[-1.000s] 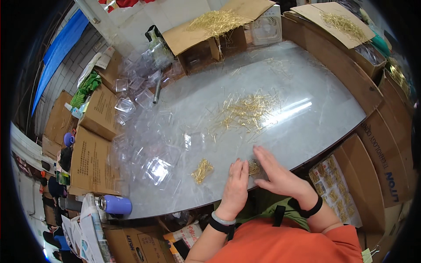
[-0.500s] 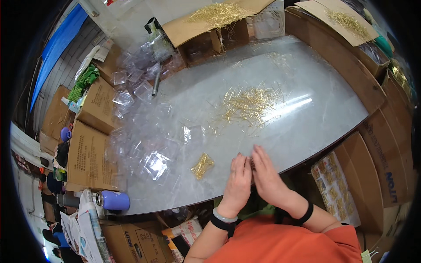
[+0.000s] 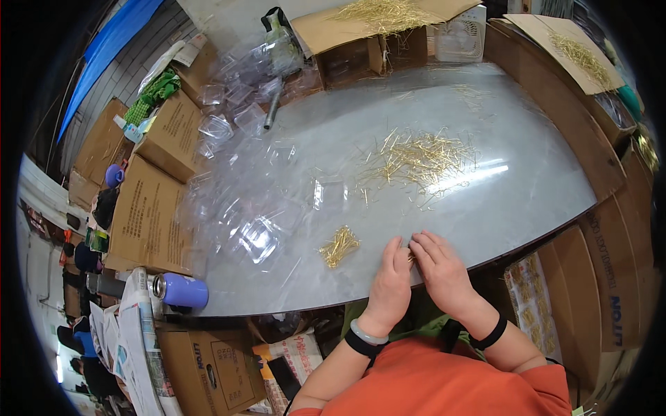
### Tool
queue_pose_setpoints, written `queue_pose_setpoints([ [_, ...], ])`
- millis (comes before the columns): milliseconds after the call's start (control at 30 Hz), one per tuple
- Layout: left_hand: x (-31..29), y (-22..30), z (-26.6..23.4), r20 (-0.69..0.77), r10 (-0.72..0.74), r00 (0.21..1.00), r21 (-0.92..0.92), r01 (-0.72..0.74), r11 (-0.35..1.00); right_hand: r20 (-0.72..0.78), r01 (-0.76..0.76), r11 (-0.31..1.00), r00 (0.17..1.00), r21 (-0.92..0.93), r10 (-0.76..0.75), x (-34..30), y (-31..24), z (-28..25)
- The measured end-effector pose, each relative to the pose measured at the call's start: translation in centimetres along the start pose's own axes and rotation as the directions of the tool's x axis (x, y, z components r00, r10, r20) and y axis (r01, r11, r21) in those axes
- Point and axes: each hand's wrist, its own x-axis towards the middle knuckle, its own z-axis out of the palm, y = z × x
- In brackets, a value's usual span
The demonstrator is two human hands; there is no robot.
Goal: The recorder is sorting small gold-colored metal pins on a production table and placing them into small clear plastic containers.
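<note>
At the table's near edge my left hand (image 3: 390,288) and my right hand (image 3: 442,277) are cupped together, fingers bent and nearly touching. A bit of gold wire hooks (image 3: 411,258) shows between them; most of what they hold is hidden. To the left of my hands lies a small gathered bunch of gold wire hooks (image 3: 339,247). Farther back, a loose heap of the same hooks (image 3: 427,161) spreads over the grey table (image 3: 541,166). A clear plastic box (image 3: 330,195) stands between the heap and many more clear boxes (image 3: 257,236) on the left.
Cardboard boxes (image 3: 156,215) line the left side, with a purple bottle (image 3: 182,290) at the near left corner. A metal tube (image 3: 273,109) lies among the plastic. An open carton (image 3: 350,66) and a white fan (image 3: 459,35) stand at the back. Cardboard (image 3: 555,114) walls the right edge.
My hands have drawn closer together, the fingers now more curled, and a bit of gold shows between them. The whole view has shifted slightly; the heap and bunch look unchanged.
</note>
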Motion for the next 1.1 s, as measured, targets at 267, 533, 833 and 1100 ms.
queue_pose_setpoints([
  [267, -3.9, -1.0, -8.4, -0.236, -0.474, 0.848, -0.203, 0.434, 0.878, 0.013, -0.020, 0.999, 1.000, 0.028, 0.020, 0.2, -0.1, -0.4],
  [533, -0.4, -3.7, -11.2, -0.033, -0.733, 0.680, -0.364, 0.675, 0.642, 0.038, -0.029, 0.999, 0.999, 0.013, 0.029, 0.3, -0.6, -0.7],
  [833, -4.7, -1.1, -11.2, 0.078, -0.692, 0.718, -0.667, 0.553, 0.499, 0.033, -0.016, 1.000, 0.999, 0.026, 0.015, 0.2, -0.3, -0.3],
  [1100, -10.4, 0.5, -8.9, 0.554, -0.584, 0.593, -0.624, 0.760, 0.180, 0.041, -0.028, 0.999, 0.999, 0.018, 0.027, 0.2, -1.0, 0.1],
])
